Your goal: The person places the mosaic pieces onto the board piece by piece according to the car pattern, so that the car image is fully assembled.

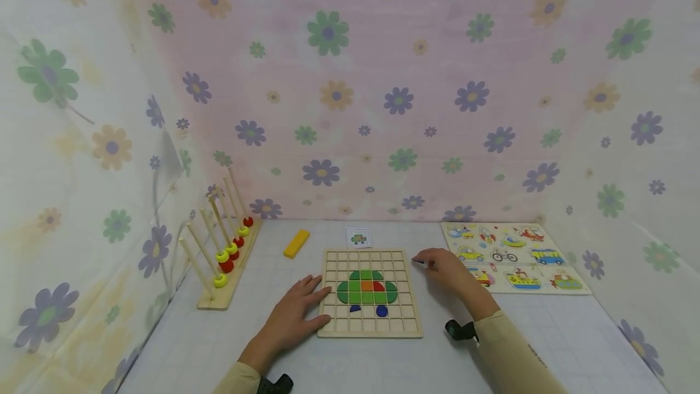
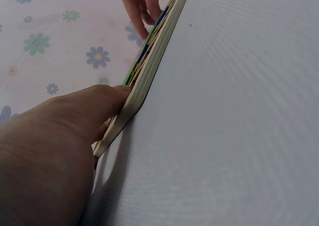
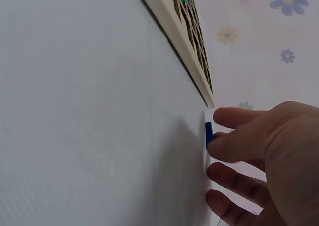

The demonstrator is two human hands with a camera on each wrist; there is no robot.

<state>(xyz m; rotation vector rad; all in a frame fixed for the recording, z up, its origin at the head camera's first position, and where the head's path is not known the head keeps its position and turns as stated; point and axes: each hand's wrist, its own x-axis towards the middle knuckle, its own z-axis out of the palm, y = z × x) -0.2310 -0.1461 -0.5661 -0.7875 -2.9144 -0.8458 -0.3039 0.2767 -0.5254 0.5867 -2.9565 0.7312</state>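
Note:
A wooden grid board (image 1: pixel 366 330) lies in the middle, with green, orange and red pieces set in its squares as a tree-like shape. Below that shape are a blue round (image 1: pixel 381 311) and a blue half-round piece (image 1: pixel 355 308). My left hand (image 1: pixel 295 309) rests at the board's left edge, fingers spread, thumb on the rim in the left wrist view. Just off the board's right side, my right hand (image 1: pixel 445 269) pinches a small blue piece (image 3: pixel 209 132) between thumb and fingertip, close over the table.
A pattern card (image 1: pixel 358 238) lies behind the board, with a yellow block (image 1: pixel 297 244) to its left. At far left stands a peg rack (image 1: pixel 213 303) with red and yellow beads. A picture puzzle board (image 1: pixel 536 260) with vehicles lies at the right, near my right hand.

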